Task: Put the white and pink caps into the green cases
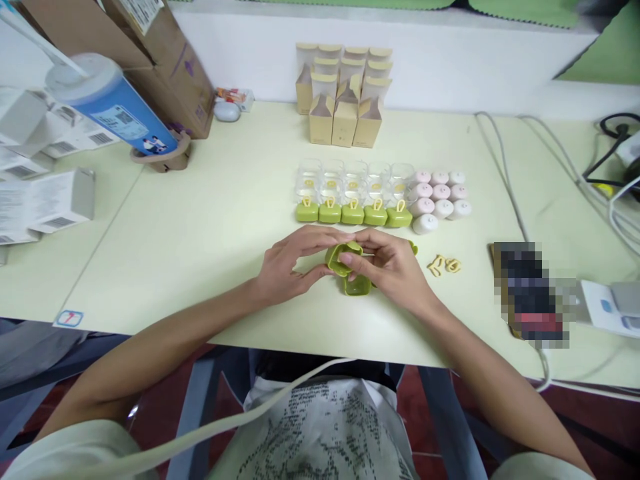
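Observation:
My left hand [293, 263] and my right hand [387, 263] meet at the middle of the pale table [175, 247], both closed on a small green case [341, 259] held tilted between the fingertips. A second green piece [358, 287] lies on the table just under my right hand. Two yellow loops [444, 265] lie to the right of that hand. Behind my hands stands a row of green cases with yellow loops [353, 213], clear cups [350, 178] behind them, and pink and white caps [440, 197] to their right.
Small tan cartons [343, 100] are stacked at the back wall. A blue cylinder [113, 107], cardboard boxes [165, 60] and white cartons [45, 200] fill the left side. Grey cables [530, 180] and a white device [607, 307] lie on the right.

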Tool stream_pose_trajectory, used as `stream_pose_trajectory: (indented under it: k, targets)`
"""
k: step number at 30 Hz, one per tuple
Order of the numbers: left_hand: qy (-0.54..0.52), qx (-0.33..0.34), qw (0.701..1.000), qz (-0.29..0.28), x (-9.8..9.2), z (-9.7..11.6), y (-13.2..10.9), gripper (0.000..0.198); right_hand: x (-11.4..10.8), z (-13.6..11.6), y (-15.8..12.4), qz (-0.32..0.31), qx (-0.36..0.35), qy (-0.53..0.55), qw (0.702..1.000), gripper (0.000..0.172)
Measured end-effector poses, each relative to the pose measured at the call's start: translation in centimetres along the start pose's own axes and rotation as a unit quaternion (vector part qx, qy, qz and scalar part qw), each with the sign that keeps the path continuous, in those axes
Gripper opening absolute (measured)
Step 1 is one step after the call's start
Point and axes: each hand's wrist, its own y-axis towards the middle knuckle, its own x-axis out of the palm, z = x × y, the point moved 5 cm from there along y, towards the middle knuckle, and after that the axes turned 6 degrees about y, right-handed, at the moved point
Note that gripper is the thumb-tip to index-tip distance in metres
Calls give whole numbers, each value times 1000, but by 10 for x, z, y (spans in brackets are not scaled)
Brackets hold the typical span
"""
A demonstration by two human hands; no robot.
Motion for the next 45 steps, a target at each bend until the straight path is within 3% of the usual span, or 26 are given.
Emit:
stream_pose_trajectory:
  k: [5,9,11,13,15,17,22,29,32,36,39,42,45]
  targets:
    - [23,5,1000,-5,1,1,1,61,2,0,-1,10,-29,-2,1000,30]
    - [10,-84,996,13,-1,-7,-1,42,1,-5,-2,32,-67,3,997,31]
    - [9,-157,987,-25,1,-12,-2,30,3,-8,-4,24,-86,3,996,28]
    - [-17,-221,972,-83,6,-15,-4,34,5,-9,-5,7,-98,-5,995,23]
    - [-66,-255,958,-116,10,-17,-6,42,5,-9,-6,-5,-108,-20,994,18]
    - [-110,-263,952,-112,9,-17,-5,42,5,-9,-6,-10,-120,-42,992,13]
    - [-127,-222,962,-99,2,-11,2,28,6,-8,-7,-30,-132,-46,990,15]
    - [-199,-246,946,-69,1,-11,4,23,6,-7,-11,-43,-190,-60,979,21]
    - [-159,-224,959,-63,0,-10,4,19,6,-5,-10,-34,-178,-72,981,22]
    - [-111,-208,972,-4,-10,-13,4,19,4,-10,-7,-41,-133,-91,986,41]
    - [-49,-202,978,16,-22,-21,4,18,-20,-21,-3,36,-127,-73,989,43]
    - [107,-111,986,-66,-30,-27,7,15,-59,-31,-1,173,-179,-76,966,30]
    - [242,-6,960,-142,-33,-33,6,15,-87,-32,0,252,-207,-89,941,18]
